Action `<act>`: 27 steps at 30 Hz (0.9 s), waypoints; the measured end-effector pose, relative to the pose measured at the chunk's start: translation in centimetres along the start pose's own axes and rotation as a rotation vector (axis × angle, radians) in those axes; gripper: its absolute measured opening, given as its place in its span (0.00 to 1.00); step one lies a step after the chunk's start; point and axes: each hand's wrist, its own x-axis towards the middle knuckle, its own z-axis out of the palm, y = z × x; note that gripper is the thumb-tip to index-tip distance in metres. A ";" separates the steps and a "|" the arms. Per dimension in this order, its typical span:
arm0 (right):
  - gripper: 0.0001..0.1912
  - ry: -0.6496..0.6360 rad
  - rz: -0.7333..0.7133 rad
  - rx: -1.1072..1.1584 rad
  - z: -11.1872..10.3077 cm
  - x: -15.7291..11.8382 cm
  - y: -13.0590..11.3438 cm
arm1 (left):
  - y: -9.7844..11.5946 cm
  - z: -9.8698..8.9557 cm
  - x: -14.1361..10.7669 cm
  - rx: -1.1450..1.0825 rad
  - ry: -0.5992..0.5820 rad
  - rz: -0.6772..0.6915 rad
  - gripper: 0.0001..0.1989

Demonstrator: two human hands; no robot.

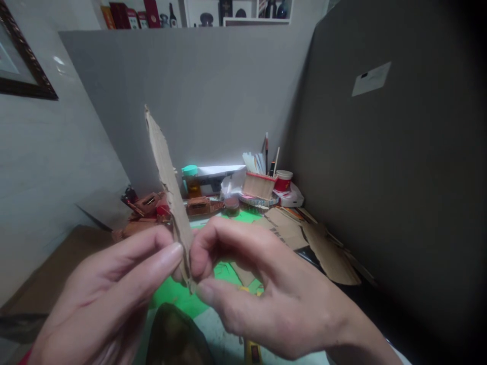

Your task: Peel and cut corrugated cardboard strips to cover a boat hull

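Note:
A torn-edged strip of brown cardboard [167, 175] stands nearly upright before me, leaning left at its top. My left hand [114, 289] pinches it near the lower end between thumb and fingers. From the other side, the curled fingers and thumb of my right hand [274, 289] close on its bottom edge. Both hands are above a green mat [180, 302]. Beneath my right hand lies a yellow tool [253, 351], partly hidden. A dark rounded object [175, 337], which I cannot identify, is at the bottom of the view.
Cardboard pieces [331, 253] lie to the right. Brown model-like pieces [200, 205], a teal-lidded jar [191, 181], a box holding papers and pens [259, 186] and a red-and-white tub [283, 180] stand at the back. Grey panels [213, 91] border the back and right.

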 end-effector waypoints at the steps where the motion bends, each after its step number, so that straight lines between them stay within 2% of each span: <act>1: 0.08 -0.007 -0.002 0.008 0.0 0.0 0.0 | -0.3 -0.3 -0.2 -0.024 0.011 -0.005 0.04; 5: 0.09 -0.010 -0.026 0.001 -0.1 -0.1 0.1 | -0.8 -0.8 -0.6 -0.117 0.018 -0.042 0.08; 10: 0.08 0.010 -0.011 -0.042 -0.1 -0.3 0.0 | -0.4 -0.1 -0.7 -0.177 -0.033 -0.046 0.09; 14: 0.07 -0.013 0.005 -0.049 -0.3 -0.2 -0.1 | -0.3 -0.1 -0.8 -0.172 -0.057 -0.066 0.07; 18: 0.07 -0.043 -0.024 -0.052 -0.4 0.0 0.0 | -0.7 -0.5 -0.7 -0.148 -0.073 -0.020 0.08; 27: 0.08 0.007 -0.058 -0.092 -0.1 -0.1 0.0 | -0.7 -0.1 -0.5 -0.165 -0.082 -0.023 0.07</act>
